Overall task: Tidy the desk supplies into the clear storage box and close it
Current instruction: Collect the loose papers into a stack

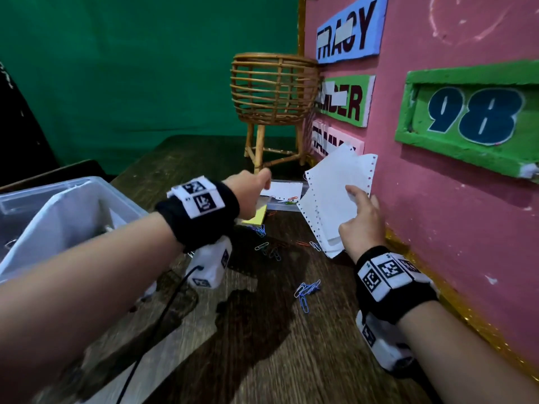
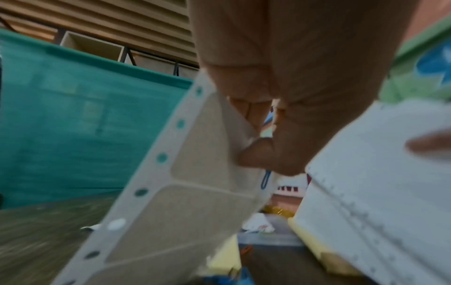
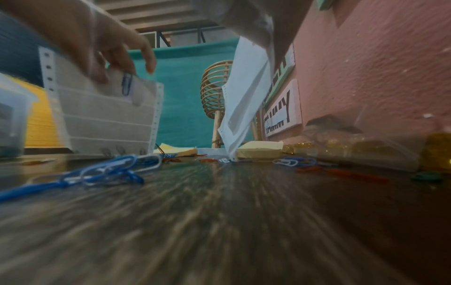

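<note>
My right hand [image 1: 359, 209] grips a stack of white perforated papers [image 1: 332, 191] and holds it tilted above the desk beside the pink wall. My left hand [image 1: 261, 183] reaches over the desk's far middle and pinches a smaller perforated sheet [image 2: 195, 192] that carries a blue paper clip [image 3: 127, 84]. The clear storage box [image 1: 73, 199] stands open at the left, lined with white paper. Loose coloured paper clips [image 1: 306, 290] lie scattered on the wood. Yellow sticky-note pads [image 3: 175, 149] lie near a flat clear lid [image 1: 287, 206] under the left hand's sheet.
A rattan basket stand [image 1: 274, 91] stands at the back against the green cloth. The pink board [image 1: 437, 199] with name signs and a gold glitter edge walls the right side. The dark wooden desk [image 1: 262, 345] stretches toward me.
</note>
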### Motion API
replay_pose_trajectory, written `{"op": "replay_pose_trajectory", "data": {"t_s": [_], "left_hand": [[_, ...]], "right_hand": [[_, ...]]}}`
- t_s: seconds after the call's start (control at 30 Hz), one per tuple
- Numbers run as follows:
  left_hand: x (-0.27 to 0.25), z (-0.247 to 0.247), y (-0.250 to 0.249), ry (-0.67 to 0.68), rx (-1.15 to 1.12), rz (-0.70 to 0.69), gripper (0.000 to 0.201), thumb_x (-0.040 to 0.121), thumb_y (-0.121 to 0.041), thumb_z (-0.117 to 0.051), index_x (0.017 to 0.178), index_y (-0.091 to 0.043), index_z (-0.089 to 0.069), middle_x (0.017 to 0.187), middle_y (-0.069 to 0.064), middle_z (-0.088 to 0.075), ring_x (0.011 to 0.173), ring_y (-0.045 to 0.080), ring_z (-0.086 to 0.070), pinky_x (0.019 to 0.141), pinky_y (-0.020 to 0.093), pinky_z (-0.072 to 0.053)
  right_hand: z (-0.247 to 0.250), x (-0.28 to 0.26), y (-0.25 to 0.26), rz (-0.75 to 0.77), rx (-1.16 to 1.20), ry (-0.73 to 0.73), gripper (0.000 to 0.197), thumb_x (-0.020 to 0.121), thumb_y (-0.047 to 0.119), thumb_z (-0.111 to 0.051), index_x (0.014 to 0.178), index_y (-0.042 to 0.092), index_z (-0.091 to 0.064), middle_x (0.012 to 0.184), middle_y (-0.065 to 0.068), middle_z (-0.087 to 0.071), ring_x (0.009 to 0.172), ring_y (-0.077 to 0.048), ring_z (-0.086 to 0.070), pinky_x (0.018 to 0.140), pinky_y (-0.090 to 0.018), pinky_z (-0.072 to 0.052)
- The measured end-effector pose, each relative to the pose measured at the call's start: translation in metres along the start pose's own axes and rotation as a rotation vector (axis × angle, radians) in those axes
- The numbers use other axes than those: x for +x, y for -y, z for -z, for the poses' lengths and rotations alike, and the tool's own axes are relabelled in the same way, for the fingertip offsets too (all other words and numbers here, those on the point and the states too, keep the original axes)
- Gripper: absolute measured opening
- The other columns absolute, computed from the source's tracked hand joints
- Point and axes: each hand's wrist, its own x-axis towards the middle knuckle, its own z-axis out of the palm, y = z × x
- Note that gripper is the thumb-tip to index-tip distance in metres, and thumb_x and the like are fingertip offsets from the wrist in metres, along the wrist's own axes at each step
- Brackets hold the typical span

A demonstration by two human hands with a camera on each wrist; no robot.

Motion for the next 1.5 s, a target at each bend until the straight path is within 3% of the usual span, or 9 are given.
{"op": "replay_pose_trajectory", "data": {"t_s": [0.27,0.37,0.47,0.63,0.97,1.07,1.23,1.33,1.5], "left_hand": [[0.009,0.037,-0.027,-0.2,-0.249,-0.148,0.033,0.08,-0.008,-0.06,0.112,-0.012,-0.056,0.091,0.0,-0.054,0.082,0.017,-0.05,0.069,0.025,-0.039],[0.017,0.02,-0.039,-0.244,-0.445,-0.176,0.035,0.08,-0.003,-0.057,0.113,-0.013,-0.056,0.09,0.0,-0.056,0.079,0.016,-0.051,0.073,0.026,-0.046],[0.025,0.0,-0.046,-0.236,-0.576,-0.189,0.048,0.081,0.007,-0.046,0.122,-0.018,-0.049,0.096,-0.003,-0.055,0.063,0.005,-0.05,0.066,0.015,-0.043],[0.04,-0.019,-0.04,-0.154,-0.699,-0.185,0.053,0.083,0.008,-0.052,0.124,-0.025,-0.05,0.105,-0.002,-0.058,0.078,-0.001,-0.055,0.075,0.02,-0.044],[0.053,-0.033,-0.029,-0.222,-0.968,-0.118,0.003,0.082,-0.018,-0.07,0.081,-0.015,-0.069,0.064,-0.008,-0.061,0.055,0.001,-0.05,0.06,0.015,-0.044],[0.055,-0.023,-0.017,-0.169,-0.861,-0.056,0.013,0.081,-0.023,-0.07,0.084,-0.01,-0.07,0.071,-0.002,-0.064,0.065,0.008,-0.055,0.069,0.023,-0.049],[0.055,-0.018,0.001,0.438,-0.304,0.056,0.025,0.075,-0.04,-0.074,0.091,-0.02,-0.071,0.072,-0.007,-0.065,0.059,0.008,-0.057,0.059,0.02,-0.047],[0.069,-0.036,0.004,0.295,-0.134,0.053,0.032,0.079,-0.038,-0.07,0.1,-0.014,-0.071,0.082,-0.003,-0.069,0.069,0.012,-0.06,0.06,0.021,-0.046],[0.103,-0.066,0.004,0.121,0.087,0.019,0.034,0.091,-0.016,-0.052,0.124,-0.011,-0.058,0.129,0.012,-0.056,0.118,0.028,-0.054,0.092,0.032,-0.045]], "right_hand": [[-0.001,0.003,0.0,0.003,0.027,-0.013,0.056,0.082,-0.015,-0.034,0.129,0.01,-0.051,0.131,-0.015,-0.044,0.12,-0.029,-0.046,0.085,-0.009,-0.03],[-0.002,0.002,0.003,0.034,0.087,-0.052,0.035,0.097,0.014,-0.035,0.124,0.009,-0.056,0.131,-0.019,-0.049,0.124,-0.031,-0.045,0.1,-0.024,-0.032],[-0.002,-0.002,0.005,0.054,0.148,-0.042,0.051,0.092,0.041,-0.032,0.12,0.008,-0.059,0.128,-0.021,-0.053,0.124,-0.032,-0.046,0.103,-0.033,-0.035],[-0.002,0.001,0.002,0.056,0.058,-0.017,0.039,0.083,0.008,-0.059,0.122,0.011,-0.054,0.127,-0.012,-0.05,0.118,-0.026,-0.047,0.094,-0.023,-0.032],[-0.004,0.003,-0.005,0.059,-0.019,-0.016,0.044,0.078,-0.011,-0.05,0.113,0.014,-0.055,0.117,-0.014,-0.048,0.105,-0.027,-0.049,0.068,-0.014,-0.025],[-0.001,0.004,-0.004,0.011,-0.044,-0.1,0.052,0.076,-0.016,-0.045,0.117,0.016,-0.05,0.114,-0.014,-0.047,0.09,-0.024,-0.046,0.061,-0.02,-0.022],[0.0,0.006,-0.004,-0.042,-0.111,-0.126,0.041,0.077,-0.017,-0.041,0.098,0.011,-0.062,0.112,-0.013,-0.038,0.081,-0.022,-0.039,0.064,-0.019,-0.026],[0.0,0.01,-0.006,-0.098,-0.099,-0.102,0.038,0.083,-0.013,-0.041,0.092,0.011,-0.068,0.106,-0.005,-0.031,0.088,-0.025,-0.045,0.08,-0.024,-0.041],[-0.002,0.015,0.0,-0.139,-0.151,-0.052,0.043,0.086,-0.011,-0.038,0.119,0.006,-0.06,0.128,-0.015,-0.037,0.106,-0.032,-0.052,0.095,-0.031,-0.041]]}}
